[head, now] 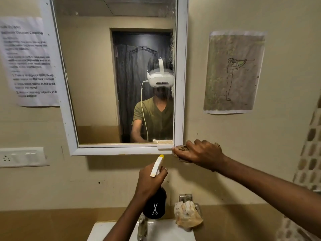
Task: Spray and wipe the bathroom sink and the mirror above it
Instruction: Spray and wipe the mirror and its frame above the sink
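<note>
Now left hand [149,180] grips spray bottle [155,202]; right hand [199,152] presses cloth [180,154].

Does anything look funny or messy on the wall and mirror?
Yes. The white-framed mirror hangs tilted, its left edge slanting. Streaky droplets smear its glass on the right side. A crumpled brownish cloth sits heaped on the metal tap fixture.
</note>
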